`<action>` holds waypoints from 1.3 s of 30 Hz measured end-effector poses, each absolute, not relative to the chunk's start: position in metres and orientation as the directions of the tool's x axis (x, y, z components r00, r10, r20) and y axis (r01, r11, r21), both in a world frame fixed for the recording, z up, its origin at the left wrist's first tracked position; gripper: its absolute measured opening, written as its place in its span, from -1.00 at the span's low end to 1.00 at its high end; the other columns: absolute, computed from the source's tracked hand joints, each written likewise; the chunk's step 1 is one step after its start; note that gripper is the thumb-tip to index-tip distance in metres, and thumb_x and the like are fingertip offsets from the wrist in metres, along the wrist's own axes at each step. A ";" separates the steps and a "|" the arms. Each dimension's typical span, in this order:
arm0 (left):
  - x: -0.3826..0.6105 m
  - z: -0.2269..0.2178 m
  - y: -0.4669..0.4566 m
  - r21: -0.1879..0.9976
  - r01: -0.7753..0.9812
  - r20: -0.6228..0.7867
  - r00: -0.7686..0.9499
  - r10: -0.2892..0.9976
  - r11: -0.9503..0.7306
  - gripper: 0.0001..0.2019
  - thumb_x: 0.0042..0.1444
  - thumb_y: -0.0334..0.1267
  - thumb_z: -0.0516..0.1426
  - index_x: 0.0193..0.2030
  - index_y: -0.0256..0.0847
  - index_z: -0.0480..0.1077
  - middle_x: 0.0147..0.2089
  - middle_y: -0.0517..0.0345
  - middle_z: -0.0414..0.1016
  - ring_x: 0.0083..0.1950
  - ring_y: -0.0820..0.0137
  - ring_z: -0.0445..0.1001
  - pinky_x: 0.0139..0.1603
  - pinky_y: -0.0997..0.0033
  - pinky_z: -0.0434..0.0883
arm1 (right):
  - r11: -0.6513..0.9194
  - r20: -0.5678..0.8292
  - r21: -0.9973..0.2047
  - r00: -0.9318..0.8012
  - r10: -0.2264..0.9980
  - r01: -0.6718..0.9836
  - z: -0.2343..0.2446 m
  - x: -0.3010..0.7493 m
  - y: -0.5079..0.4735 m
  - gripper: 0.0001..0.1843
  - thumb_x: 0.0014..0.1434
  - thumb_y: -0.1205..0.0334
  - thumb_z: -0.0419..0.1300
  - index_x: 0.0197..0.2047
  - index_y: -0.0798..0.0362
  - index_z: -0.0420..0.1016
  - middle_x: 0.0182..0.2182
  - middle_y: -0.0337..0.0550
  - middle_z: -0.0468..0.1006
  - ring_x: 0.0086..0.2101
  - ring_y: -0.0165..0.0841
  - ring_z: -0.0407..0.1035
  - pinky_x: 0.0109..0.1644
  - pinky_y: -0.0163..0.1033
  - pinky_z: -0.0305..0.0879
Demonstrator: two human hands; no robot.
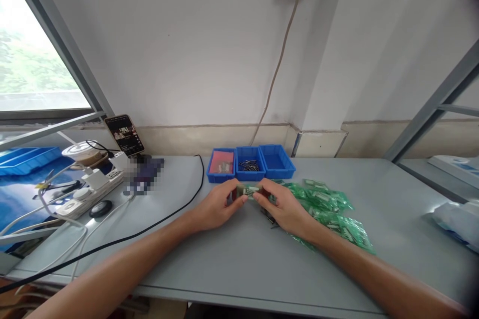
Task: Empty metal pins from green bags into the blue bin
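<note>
Between my two hands is a small green-tinted plastic bag point(250, 191) with small pale parts inside, held just in front of the blue bins. My left hand point(215, 207) pinches its left side between thumb and fingers. On the other side, the thumb and fingers of my right hand point(286, 209) grip the right edge. Some dark screw-like pieces point(268, 217) lie on the table, partly hidden by my right hand. Similar green plastic bags point(335, 209) are piled beyond and beside my right forearm.
Three blue bins stand by the wall: one with pink material point(209, 177), one with dark screws point(250, 176), and a right one point(277, 162). A black cable point(149, 229) crosses the grey table point(232, 264). Leftward are a power strip point(101, 189) and a phone point(125, 134).
</note>
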State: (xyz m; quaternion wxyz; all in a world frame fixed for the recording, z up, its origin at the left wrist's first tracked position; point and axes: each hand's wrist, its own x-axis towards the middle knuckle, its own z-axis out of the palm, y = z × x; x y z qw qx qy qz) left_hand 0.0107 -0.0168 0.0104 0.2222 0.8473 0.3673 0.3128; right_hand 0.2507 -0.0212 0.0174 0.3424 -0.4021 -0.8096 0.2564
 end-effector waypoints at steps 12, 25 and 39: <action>0.014 0.019 -0.019 0.681 0.414 0.366 0.522 0.770 -0.604 -0.72 0.49 -0.09 0.03 -0.18 -0.21 0.39 -0.21 0.14 0.45 -0.23 0.40 0.35 -0.16 0.41 0.35 | 0.518 0.355 -0.706 -0.391 0.849 0.484 0.019 0.248 -0.025 -0.74 0.44 0.13 0.11 -0.33 -0.03 0.32 -0.42 -0.28 0.40 -0.38 -0.33 0.27 -0.30 -0.22 0.20; 0.012 0.014 -0.014 0.695 0.404 0.367 0.512 0.776 -0.595 -0.78 0.44 -0.12 0.10 -0.15 -0.20 0.45 -0.21 0.17 0.46 -0.22 0.40 0.37 -0.17 0.42 0.34 | 0.500 0.321 -0.731 -0.412 0.853 0.465 0.020 0.245 -0.024 -0.76 0.38 0.15 0.13 -0.35 -0.02 0.31 -0.45 -0.31 0.36 -0.40 -0.35 0.24 -0.31 -0.24 0.17; 0.016 0.012 -0.018 0.751 0.391 0.298 0.518 0.802 -0.532 -0.77 0.39 -0.09 0.16 -0.15 -0.21 0.50 -0.27 0.17 0.50 -0.28 0.42 0.37 -0.21 0.44 0.36 | 0.505 0.290 -0.727 -0.459 0.840 0.465 0.016 0.247 -0.027 -0.95 0.25 0.33 0.17 -0.25 -0.02 0.40 -0.41 -0.32 0.39 -0.40 -0.36 0.26 -0.31 -0.26 0.17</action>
